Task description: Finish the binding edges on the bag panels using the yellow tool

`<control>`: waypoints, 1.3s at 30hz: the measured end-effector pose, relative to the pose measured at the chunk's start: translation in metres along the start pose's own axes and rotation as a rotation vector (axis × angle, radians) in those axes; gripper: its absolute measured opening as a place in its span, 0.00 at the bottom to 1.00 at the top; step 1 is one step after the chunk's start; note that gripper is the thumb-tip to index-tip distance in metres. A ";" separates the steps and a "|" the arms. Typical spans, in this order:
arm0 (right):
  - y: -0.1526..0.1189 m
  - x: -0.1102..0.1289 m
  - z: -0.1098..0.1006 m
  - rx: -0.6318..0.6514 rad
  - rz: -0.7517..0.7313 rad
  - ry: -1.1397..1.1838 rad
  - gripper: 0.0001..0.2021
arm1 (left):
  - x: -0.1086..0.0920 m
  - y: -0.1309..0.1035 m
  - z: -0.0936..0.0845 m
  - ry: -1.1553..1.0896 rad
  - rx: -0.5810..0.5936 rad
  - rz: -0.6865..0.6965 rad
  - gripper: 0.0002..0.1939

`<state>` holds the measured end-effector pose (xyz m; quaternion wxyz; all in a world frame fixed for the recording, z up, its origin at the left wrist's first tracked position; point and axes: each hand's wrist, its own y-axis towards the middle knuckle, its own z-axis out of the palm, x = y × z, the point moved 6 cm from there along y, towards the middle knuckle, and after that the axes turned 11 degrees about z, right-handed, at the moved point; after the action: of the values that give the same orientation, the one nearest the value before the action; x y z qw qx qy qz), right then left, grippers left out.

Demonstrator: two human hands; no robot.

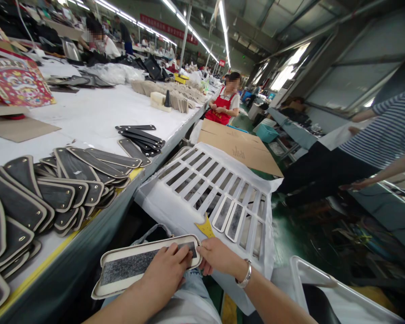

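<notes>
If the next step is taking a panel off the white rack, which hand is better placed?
Right hand, likely: it's nearer the two rack panels, pinching just the end of the held panel. The left hand lies across it, farther from the rack.

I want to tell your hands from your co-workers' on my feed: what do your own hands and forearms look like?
Both the left hand and the right hand are ungloved, and no sleeve shows on either forearm. The right wrist wears a shiny silver-coloured bracelet; none shows on the left.
</notes>
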<state>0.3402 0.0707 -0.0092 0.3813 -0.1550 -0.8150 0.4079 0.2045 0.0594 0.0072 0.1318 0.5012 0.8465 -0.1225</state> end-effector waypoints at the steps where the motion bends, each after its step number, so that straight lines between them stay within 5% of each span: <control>1: 0.000 0.000 0.000 -0.002 -0.005 -0.009 0.16 | 0.000 0.000 -0.001 -0.002 0.010 -0.005 0.27; 11: -0.013 0.018 -0.008 -0.162 -0.167 -0.300 0.18 | -0.001 0.000 -0.005 -0.023 0.023 -0.008 0.26; 17: 0.003 -0.007 -0.006 0.283 -0.109 0.273 0.30 | 0.000 0.001 -0.005 -0.057 -0.013 -0.029 0.26; 21: 0.018 -0.021 -0.002 0.443 -0.116 0.488 0.27 | 0.000 0.001 -0.005 -0.067 -0.016 -0.046 0.27; 39: 0.012 0.000 -0.007 0.214 0.015 0.205 0.13 | 0.008 0.005 0.014 -0.093 0.005 -0.056 0.31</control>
<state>0.3445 0.0822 -0.0162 0.4735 -0.1605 -0.7226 0.4773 0.2069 0.0635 -0.0092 0.1661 0.4714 0.8528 -0.1515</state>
